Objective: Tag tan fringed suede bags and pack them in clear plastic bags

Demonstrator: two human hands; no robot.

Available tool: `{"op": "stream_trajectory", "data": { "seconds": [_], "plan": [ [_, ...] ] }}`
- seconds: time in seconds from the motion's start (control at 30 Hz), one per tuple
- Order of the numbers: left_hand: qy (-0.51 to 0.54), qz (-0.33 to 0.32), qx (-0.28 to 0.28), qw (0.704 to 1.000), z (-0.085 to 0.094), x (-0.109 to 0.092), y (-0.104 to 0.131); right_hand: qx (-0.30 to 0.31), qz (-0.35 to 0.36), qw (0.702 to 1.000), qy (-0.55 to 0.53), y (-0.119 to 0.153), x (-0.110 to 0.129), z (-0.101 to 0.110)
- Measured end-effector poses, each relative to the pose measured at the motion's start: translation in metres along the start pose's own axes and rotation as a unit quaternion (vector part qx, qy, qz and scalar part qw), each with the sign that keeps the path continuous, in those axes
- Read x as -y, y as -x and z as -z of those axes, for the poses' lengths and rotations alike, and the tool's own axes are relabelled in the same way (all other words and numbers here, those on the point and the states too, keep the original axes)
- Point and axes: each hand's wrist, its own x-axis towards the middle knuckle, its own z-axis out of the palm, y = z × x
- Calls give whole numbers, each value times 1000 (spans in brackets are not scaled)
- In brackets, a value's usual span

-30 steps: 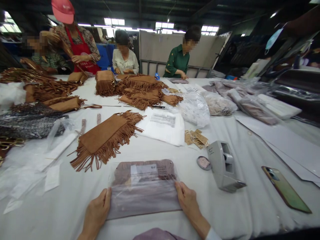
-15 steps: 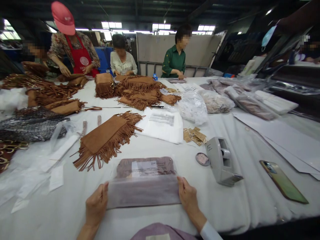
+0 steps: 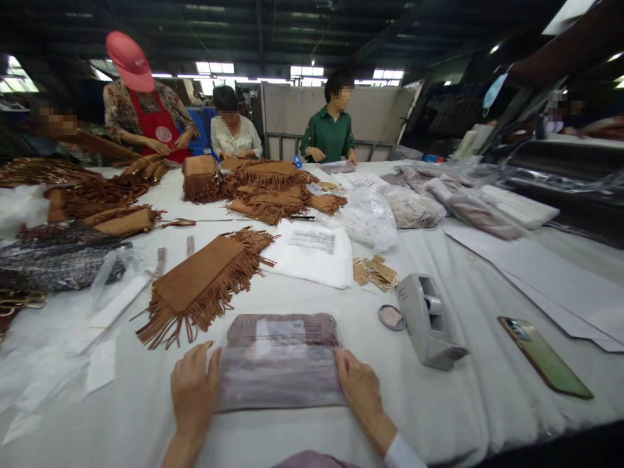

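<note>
A brown fringed piece lies folded inside a clear plastic bag (image 3: 280, 383) in front of me, with a printed white label showing near its upper edge. At the bag's left edge is my left hand (image 3: 195, 387), its thumb and fingers apart. My right hand (image 3: 361, 383) pinches the right edge of the bag between thumb and fingers. Farther up and to the left rests a tan suede fringed bag (image 3: 199, 276), with its fringe spread over the white cloth.
A grey tape dispenser (image 3: 424, 325) stands to the right beside a small round dish (image 3: 391, 317). A phone (image 3: 546, 357) lies farther right. Cardboard tags (image 3: 375, 273), white printed plastic bags (image 3: 312, 253) and piled fringed bags (image 3: 268, 188) lie beyond. Several people work across the table.
My left hand has opened from a closed grip, its fingers now apart at the bag's left edge. My right hand stays on the right edge. The whole view has shifted slightly.
</note>
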Motion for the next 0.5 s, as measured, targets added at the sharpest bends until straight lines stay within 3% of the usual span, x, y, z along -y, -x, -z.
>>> {"op": "stream_trajectory", "data": {
  "seconds": [0.07,0.13,0.2,0.3,0.4,0.5],
  "plan": [
    [83,-125,-63,987,10,-36,6,11,-4,1000,3,0,1,2],
    [134,-303,19,943,14,-79,15,19,-38,998,-43,-1,2,5],
    [113,-381,99,913,9,-114,24,22,-95,990,-104,-4,3,9],
    [76,-359,129,921,-11,-138,34,17,-166,975,-143,-9,3,12],
    [62,-344,138,927,-28,-134,38,6,-205,967,-153,-12,-1,13],
    [55,-348,140,925,-31,-129,40,-9,-225,961,-162,-8,-21,16]
  ]
}}
